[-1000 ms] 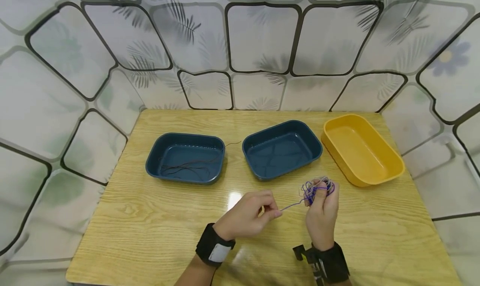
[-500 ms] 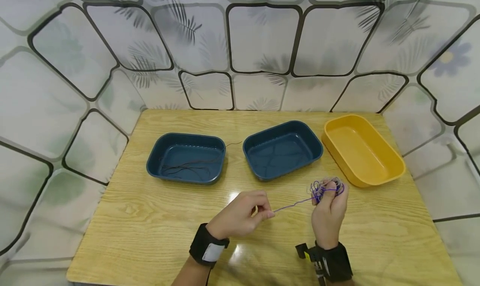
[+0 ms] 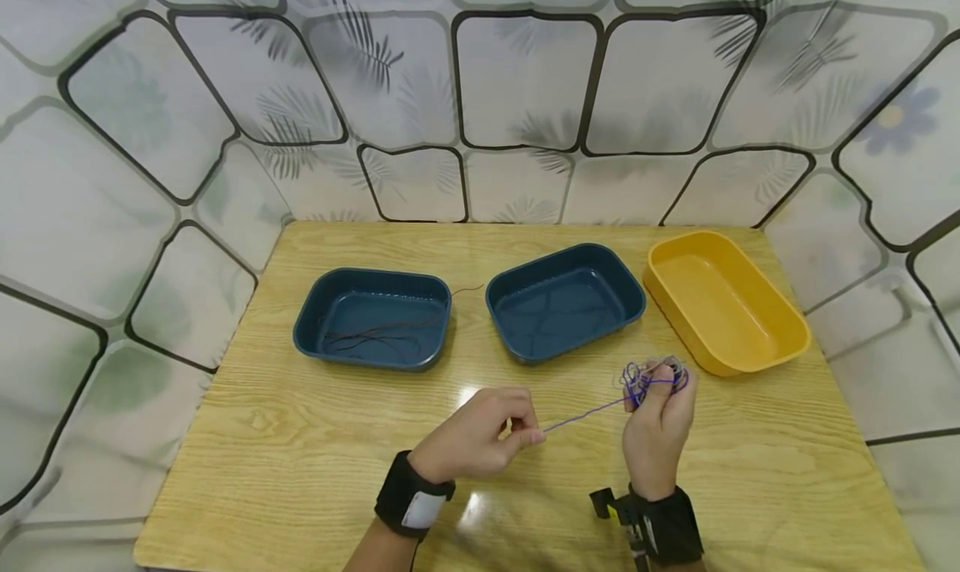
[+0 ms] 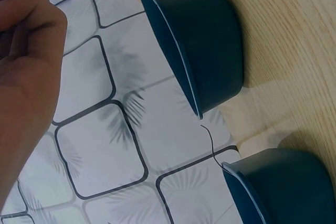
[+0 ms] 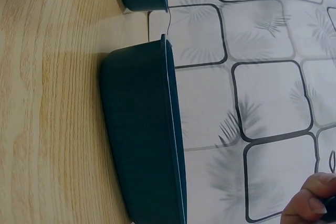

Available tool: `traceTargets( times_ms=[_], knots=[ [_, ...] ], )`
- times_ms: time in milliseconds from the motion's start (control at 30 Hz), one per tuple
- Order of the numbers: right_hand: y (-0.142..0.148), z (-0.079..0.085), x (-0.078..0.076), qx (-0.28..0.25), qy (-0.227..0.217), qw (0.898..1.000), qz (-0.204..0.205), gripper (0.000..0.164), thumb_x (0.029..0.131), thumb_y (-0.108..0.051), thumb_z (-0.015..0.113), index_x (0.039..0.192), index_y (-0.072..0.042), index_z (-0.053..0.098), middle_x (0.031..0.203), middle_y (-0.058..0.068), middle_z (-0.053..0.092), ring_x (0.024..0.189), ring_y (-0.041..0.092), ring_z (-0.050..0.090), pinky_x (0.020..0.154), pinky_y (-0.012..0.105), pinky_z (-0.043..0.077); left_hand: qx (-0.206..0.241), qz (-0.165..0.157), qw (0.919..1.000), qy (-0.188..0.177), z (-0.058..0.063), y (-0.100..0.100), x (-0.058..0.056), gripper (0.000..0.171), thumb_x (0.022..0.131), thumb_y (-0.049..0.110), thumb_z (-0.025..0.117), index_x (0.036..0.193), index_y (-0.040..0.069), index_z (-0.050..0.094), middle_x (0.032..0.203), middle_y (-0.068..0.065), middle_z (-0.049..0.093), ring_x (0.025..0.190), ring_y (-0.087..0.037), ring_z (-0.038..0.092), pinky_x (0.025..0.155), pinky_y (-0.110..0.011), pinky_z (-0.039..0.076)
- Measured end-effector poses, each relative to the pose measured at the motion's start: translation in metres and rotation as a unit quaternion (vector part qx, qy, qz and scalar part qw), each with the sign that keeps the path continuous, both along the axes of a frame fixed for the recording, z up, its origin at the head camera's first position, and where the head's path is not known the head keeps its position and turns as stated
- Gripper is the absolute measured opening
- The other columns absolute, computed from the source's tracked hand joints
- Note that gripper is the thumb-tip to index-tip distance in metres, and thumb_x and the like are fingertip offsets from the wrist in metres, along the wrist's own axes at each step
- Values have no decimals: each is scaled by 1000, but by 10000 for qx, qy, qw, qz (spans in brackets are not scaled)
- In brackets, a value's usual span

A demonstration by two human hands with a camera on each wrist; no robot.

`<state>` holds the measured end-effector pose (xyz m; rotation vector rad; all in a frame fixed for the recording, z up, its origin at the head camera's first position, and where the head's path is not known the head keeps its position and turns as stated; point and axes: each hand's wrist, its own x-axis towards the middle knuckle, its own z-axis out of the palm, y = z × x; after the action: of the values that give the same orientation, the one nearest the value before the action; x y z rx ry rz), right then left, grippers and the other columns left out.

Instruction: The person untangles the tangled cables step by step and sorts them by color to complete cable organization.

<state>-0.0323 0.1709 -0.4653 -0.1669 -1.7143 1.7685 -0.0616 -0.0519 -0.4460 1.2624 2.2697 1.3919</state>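
In the head view a tangled bundle of purple and greyish cord (image 3: 642, 382) sits in my right hand (image 3: 657, 434), held between thumb and fingers. A single purple strand (image 3: 588, 413) runs from it, nearly straight, to my left hand (image 3: 480, 434), whose thumb and forefinger pinch its end. Both hands are over the front part of the table. The left wrist view shows part of my left hand (image 4: 31, 35) at its upper left, fingers curled. Only some fingertips of my right hand (image 5: 310, 200) show at the lower right of the right wrist view.
Behind the hands stand a left blue bin (image 3: 322, 351) with dark thin strands (image 3: 375, 332) in it, a middle blue bin (image 3: 536, 355) and a yellow bin (image 3: 731, 305). One strand (image 3: 468, 288) hangs over the left bin's right rim. Patterned cloth walls (image 3: 517, 180) surround the wooden table (image 3: 262, 455).
My hands have moved apart, the left one leftward and the right one rightward with the bundle. The purple strand between them has become longer and straighter.
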Motion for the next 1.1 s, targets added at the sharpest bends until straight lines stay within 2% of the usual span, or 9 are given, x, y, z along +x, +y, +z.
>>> traceTargets(
  times_ms=[200,433,500,567,733,867,1000,1100],
  knots=[
    [2,-1,1,-17,28,9999,-143,24,111,-17,34,110,4,47,88,13,50,57,17,47,53,21,41,-22,-130,9999,34,-3,1,0,20,95,9,72,78,17,63,75,12,49,66,-3,45,61,-19,43],
    [4,-5,1,-281,447,9986,-5,22,110,-10,33,110,8,46,85,15,47,57,19,44,52,23,40,-23,-228,9997,4,-4,1,0,21,93,5,73,77,16,65,74,11,48,58,-15,45,56,-15,35],
    [5,-5,1,-268,416,9988,-30,21,110,-9,32,110,7,45,84,14,46,57,19,43,52,23,39,-23,-267,9996,-14,-3,0,0,21,94,7,72,77,16,65,75,11,48,58,-18,46,56,-15,34],
    [4,-5,1,-218,288,9993,-79,20,110,-11,32,109,5,45,83,13,45,57,19,43,52,22,39,-21,-293,9996,-21,-3,0,0,21,94,7,72,77,16,65,75,10,48,58,-14,44,56,-15,34],
    [3,-3,7,366,-291,9981,-394,26,111,-16,30,109,6,43,87,11,46,60,18,42,53,23,38,-43,-244,9997,-9,-5,-4,-1,23,93,5,73,76,18,63,74,11,47,58,-4,38,54,-16,33],
    [3,-5,12,1211,-688,9865,-857,31,111,-17,29,110,11,42,89,7,50,64,16,45,57,22,37,-1,-206,9998,13,-6,-7,-2,24,93,5,72,76,20,62,74,13,47,58,-6,40,54,-16,33],
    [4,-7,14,1762,-723,9742,-1212,29,110,-13,31,109,13,45,83,8,50,63,12,44,60,23,34,115,-158,9998,-68,-4,-10,-3,22,94,7,72,78,18,62,74,11,47,59,-8,41,55,-17,34],
    [4,-8,15,1881,-668,9709,-1325,29,110,-11,31,108,13,47,79,9,49,61,11,42,58,23,33,193,-119,9997,-91,-2,-12,-4,21,94,7,72,78,16,62,73,11,46,60,-6,41,55,-18,35]
  ],
)
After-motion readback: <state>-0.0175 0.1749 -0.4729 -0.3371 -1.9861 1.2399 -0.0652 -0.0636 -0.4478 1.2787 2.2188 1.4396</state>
